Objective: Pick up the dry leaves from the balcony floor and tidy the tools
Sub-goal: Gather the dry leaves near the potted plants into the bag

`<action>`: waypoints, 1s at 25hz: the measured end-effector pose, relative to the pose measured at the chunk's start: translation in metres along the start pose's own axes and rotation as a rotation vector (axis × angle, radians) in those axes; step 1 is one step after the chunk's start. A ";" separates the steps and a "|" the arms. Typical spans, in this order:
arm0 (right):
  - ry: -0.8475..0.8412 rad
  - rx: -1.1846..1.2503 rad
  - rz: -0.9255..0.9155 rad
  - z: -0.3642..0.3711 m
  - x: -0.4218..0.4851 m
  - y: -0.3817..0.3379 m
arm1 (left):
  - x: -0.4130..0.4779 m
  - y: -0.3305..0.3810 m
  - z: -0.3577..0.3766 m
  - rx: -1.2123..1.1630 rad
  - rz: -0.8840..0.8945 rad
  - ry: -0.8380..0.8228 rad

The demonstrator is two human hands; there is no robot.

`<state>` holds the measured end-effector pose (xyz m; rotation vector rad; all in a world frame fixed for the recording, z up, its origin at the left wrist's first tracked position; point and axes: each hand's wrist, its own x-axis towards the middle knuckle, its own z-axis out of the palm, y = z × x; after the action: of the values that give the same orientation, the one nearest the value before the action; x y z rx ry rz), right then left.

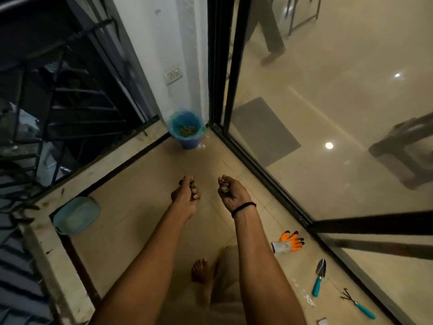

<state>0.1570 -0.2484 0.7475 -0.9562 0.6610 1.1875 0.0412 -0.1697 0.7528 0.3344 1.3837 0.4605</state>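
The picture is dim and warm. Right of the fingers [222, 182], the glass door [339, 102] shows two bright light spots [329, 145] and haze; the edges bend.

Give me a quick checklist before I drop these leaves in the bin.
1. Left grip holding leaves: ok.
2. Right grip holding leaves: ok.
3. Bin open with liner in place: ok, some leaves lie inside.
4. Floor between you and the bin free of obstacles: ok.
5. Hands above the bin: not ok, they are short of it, so step closer.
6. Tools tidied: not ok, the gloves, trowel and hand rake lie on the floor by the glass.
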 end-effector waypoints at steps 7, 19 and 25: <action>-0.011 -0.151 0.132 0.109 0.167 -0.051 | 0.131 0.093 0.072 -0.001 -0.014 0.084; 0.023 -0.080 0.201 0.232 0.497 -0.056 | 0.463 0.172 0.160 -0.029 -0.075 0.123; 0.155 -0.067 0.119 0.243 0.668 -0.032 | 0.648 0.180 0.179 0.017 -0.144 0.085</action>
<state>0.3554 0.2723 0.3053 -1.0851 0.8155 1.2553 0.2748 0.3162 0.3125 0.2290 1.4839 0.3472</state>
